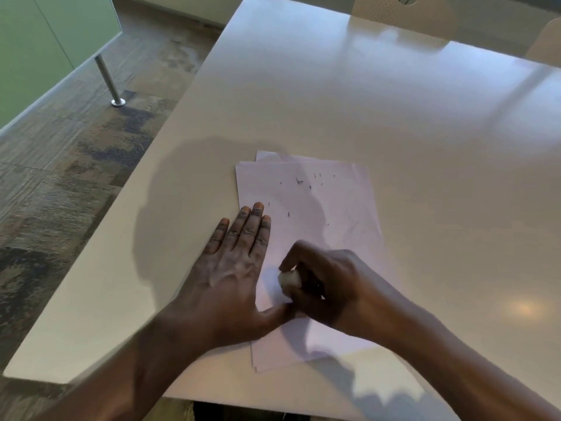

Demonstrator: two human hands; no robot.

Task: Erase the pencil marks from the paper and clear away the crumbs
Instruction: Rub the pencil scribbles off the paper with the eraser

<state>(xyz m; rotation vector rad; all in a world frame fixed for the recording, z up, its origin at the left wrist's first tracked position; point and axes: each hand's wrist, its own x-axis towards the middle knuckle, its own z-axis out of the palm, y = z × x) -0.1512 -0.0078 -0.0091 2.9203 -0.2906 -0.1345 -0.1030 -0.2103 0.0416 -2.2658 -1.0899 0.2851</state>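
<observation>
glossy pale table [364,95], patterned carpet floor [91,153], green panel [45,34] on metal leg [107,80], perforated chair [394,10]

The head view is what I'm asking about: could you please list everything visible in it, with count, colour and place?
table: one, off-white, fills most of the view
paper: at least two stacked sheets, white, on the table's near middle
crumbs: several, dark, scattered on the paper's far half
eraser: one, white, on the paper's near half
chairs: two, pale, at the table's far side
post: one, metal, on the floor at left
panel: one, green, far left
floor: grey-brown patterned carpet, left
left hand: flat on the paper's left edge
right hand: grips the eraser
</observation>
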